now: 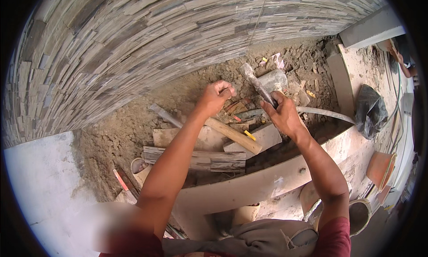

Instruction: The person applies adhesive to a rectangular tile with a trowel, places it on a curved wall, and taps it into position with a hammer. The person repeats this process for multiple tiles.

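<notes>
My right hand (285,116) is closed around the dark grip of a mortar-crusted hand tool (256,81). Its blunt pale end points up and left toward the stone-clad wall. My left hand (216,96) hovers over the soil with its fingers curled together; whether anything small is in them is hidden. Below it lies a wooden tool handle (236,137), partly covered by my left forearm. Beside the held tool rests a grey, mortar-smeared flat piece (274,80). Striped stone-look tile strips (209,161) and a plain tile piece (263,138) lie nearer to me.
A wall of thin stone strips (147,47) curves along the far side of the soil bed (111,141). A pale low curb (249,188) runs in front of me. At right are a black plastic bag (371,110), an orange bucket (380,168) and another person's hand (396,55).
</notes>
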A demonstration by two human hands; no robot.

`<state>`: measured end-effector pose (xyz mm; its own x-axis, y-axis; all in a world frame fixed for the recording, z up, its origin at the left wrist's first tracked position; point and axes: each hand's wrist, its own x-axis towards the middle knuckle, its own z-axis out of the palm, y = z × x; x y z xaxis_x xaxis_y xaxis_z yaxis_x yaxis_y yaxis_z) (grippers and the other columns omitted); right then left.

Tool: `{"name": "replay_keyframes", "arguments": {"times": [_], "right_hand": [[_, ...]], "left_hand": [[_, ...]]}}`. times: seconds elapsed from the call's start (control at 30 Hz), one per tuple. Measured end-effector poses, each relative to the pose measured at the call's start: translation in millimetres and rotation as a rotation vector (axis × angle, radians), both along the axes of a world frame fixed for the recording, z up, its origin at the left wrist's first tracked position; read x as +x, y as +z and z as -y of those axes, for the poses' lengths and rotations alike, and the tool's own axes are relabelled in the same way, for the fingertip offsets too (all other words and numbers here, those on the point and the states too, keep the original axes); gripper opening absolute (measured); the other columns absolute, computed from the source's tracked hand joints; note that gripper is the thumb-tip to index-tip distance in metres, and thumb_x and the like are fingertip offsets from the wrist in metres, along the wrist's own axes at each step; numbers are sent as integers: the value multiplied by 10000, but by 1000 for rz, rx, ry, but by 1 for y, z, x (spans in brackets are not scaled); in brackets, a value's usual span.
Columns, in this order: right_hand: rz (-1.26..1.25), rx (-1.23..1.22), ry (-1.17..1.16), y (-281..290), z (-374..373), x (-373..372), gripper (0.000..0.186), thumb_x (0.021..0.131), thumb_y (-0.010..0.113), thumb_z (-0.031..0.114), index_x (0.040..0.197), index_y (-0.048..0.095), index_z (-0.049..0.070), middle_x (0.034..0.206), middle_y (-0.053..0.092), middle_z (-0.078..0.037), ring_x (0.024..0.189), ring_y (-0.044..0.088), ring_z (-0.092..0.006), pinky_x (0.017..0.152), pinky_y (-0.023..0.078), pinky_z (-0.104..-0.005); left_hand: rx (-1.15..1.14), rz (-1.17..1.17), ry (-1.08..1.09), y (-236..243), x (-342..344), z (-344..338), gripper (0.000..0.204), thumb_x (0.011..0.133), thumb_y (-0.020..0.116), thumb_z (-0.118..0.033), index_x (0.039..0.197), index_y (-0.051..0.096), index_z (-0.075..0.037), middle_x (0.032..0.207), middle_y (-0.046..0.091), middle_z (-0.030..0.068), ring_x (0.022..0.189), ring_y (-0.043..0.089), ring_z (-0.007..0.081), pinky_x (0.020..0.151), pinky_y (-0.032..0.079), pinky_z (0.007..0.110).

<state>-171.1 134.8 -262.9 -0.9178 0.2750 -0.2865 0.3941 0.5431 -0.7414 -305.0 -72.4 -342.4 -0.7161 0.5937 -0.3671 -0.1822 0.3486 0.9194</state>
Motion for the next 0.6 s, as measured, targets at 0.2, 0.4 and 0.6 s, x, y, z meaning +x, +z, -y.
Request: {"name": "replay_keyframes", "arguments": {"times": [0.2,0.4,0.6], "right_hand": [[74,28,117,11,-4,0,345,926,645,224,1162,574,-18,799,660,-264,777,650,-449,686,508,-468],[-38,257,204,-6,2,-1,326,958,601,253,1175,595,10,868,672,-273,841,650,-455,740,508,-495],[127,94,63,22,-7,-3,315,937,641,219,1147,586,-9,878,674,-269,861,662,-440,757,514,-466]], "left_hand": [[-28,263,425,1,-34,7,258,900,729,-199,1044,688,11,870,702,63,728,575,103,631,464,276],[-376,-47,261,-13,-52,5,302,910,712,-269,1067,691,-12,880,699,42,777,599,114,695,461,280],[-189,71,-283,9,-9,3,296,938,677,-311,1054,693,-39,925,692,16,810,612,120,783,487,291]]}}
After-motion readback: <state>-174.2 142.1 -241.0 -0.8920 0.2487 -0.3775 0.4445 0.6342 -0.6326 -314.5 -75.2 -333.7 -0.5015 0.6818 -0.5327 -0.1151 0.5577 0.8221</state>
